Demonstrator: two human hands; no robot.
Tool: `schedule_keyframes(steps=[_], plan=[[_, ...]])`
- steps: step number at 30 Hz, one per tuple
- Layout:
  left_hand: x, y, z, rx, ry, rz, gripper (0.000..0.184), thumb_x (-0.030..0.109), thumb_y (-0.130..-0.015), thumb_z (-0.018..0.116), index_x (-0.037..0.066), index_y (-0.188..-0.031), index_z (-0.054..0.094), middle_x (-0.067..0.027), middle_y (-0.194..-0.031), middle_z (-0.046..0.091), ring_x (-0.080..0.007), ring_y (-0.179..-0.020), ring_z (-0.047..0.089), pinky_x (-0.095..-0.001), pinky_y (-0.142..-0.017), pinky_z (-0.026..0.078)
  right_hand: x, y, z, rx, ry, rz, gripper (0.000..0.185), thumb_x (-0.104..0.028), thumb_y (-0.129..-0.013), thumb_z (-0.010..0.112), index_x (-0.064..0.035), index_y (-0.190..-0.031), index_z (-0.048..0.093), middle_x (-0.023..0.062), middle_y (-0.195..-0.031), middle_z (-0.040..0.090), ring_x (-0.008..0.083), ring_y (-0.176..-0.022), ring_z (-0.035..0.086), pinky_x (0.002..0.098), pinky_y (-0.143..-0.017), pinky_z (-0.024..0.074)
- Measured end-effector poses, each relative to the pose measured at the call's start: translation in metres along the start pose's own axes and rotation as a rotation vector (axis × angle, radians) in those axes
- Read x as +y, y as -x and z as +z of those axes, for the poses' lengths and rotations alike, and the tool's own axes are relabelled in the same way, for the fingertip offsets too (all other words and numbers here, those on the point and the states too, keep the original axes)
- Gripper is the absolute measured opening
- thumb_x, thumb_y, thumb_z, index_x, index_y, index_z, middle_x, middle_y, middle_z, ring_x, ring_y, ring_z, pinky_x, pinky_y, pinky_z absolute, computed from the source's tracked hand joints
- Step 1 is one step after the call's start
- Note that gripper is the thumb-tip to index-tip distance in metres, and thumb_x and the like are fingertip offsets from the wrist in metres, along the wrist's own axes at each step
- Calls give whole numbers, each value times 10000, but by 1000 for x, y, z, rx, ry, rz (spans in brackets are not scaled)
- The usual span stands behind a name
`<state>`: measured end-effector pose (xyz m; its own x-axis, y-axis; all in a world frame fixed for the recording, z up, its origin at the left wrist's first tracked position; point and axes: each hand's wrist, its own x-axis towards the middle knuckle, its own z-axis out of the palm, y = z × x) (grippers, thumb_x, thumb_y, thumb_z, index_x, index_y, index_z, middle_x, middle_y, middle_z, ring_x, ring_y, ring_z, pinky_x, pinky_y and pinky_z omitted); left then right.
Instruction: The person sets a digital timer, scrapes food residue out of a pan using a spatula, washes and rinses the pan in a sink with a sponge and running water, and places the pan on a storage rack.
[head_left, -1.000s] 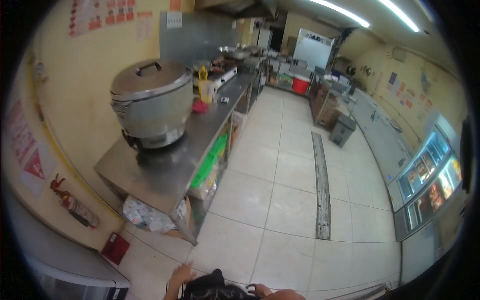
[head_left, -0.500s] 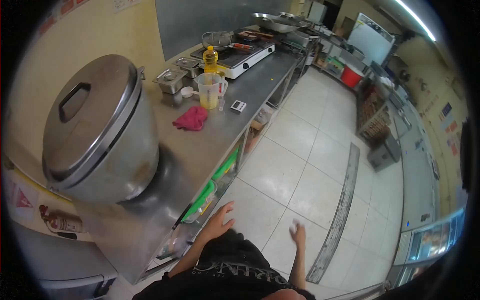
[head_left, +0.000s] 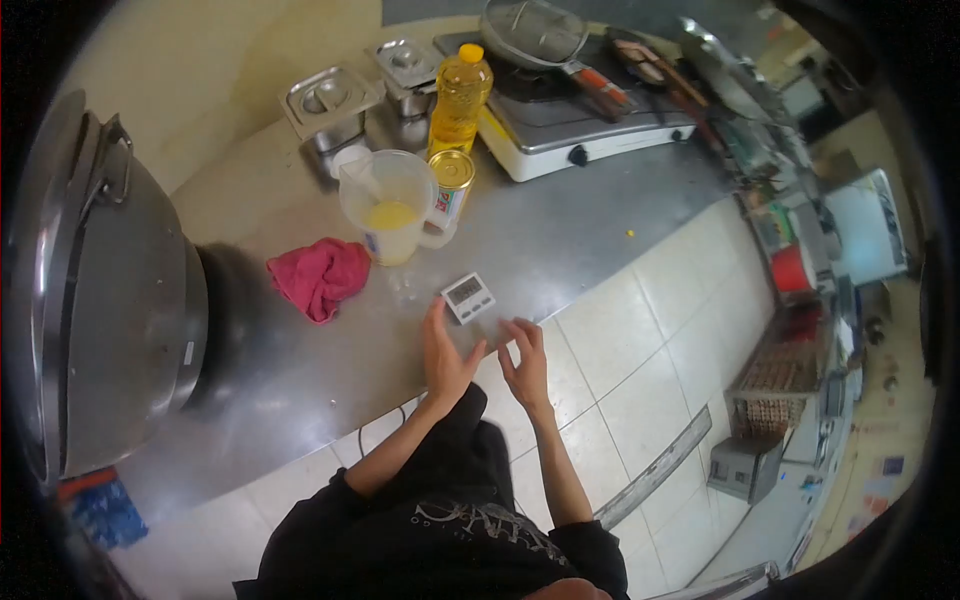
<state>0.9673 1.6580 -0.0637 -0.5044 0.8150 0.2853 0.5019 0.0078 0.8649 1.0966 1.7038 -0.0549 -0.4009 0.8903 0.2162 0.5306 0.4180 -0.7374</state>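
A small white digital timer (head_left: 469, 297) lies on the steel counter near its front edge. My left hand (head_left: 446, 352) is at its near left side, thumb and fingers apart; I cannot tell whether the fingertips touch it. To the lower right of the timer hovers my right hand (head_left: 524, 362), fingers parted and slightly bent, holding nothing. Behind the timer stands a clear plastic measuring jug (head_left: 392, 238) with yellow liquid in it. A crumpled pink cloth (head_left: 320, 279) lies left of the jug.
A yellow oil bottle (head_left: 461, 98) and a can (head_left: 453, 180) stand behind the jug. Lidded steel containers (head_left: 325, 100) sit at the back. A gas stove (head_left: 590, 140) carries a strainer (head_left: 535, 35). A large metal pot (head_left: 120, 300) stands at left.
I have come up to the counter, and the timer, jug and cloth appear nearer. Both hands have risen to the counter's edge, close to the timer.
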Motion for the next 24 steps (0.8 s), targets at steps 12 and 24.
schedule_keyframes(steps=[12, 24], plan=[[-18, -41, 25, 15, -9, -258, 850, 58, -578, 730, -6, -1263, 232, -180, -1212, 398, -306, -1136, 383, -368, -958, 301, 52, -57, 8, -239, -130, -75, 260, 52, -702, 538, -73, -928, 572, 163, -1080, 443, 271, -896, 516, 334, -713, 446], [-22, -42, 26, -14, 3, -323, 819, 57, -593, 732, -3, -1250, 248, -150, -1165, 464, -295, -1099, 437, -367, -936, 332, 79, -64, 12, -319, 33, -280, 430, 3, -598, 607, -206, -974, 606, 151, -1105, 448, 295, -918, 469, 353, -729, 431]])
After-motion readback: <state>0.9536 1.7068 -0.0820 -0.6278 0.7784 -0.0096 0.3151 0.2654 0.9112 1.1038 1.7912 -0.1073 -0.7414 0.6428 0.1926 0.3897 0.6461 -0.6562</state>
